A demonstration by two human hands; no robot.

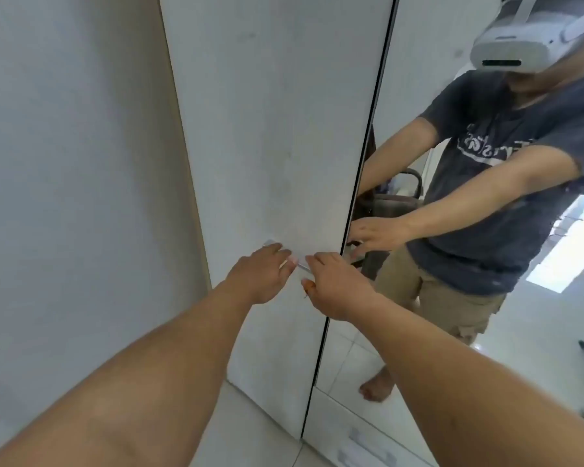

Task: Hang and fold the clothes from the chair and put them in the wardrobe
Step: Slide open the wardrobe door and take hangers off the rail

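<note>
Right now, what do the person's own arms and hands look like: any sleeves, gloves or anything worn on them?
Both forearms are bare up to the frame edge: no sleeves, gloves, watch or rings show on the left hand or the right hand. The mirror door reflects short dark grey T-shirt sleeves ending above the elbows. There is a small reddish mark by the right thumb.

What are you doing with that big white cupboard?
A person stands at the wardrobe, with both hands at the small silver handle on its white door. The left hand has its fingers on the handle's left end, and the right hand reaches to its right end. The door looks closed. Next to it a mirror door reflects the person. No clothes are in either hand yet.
</note>
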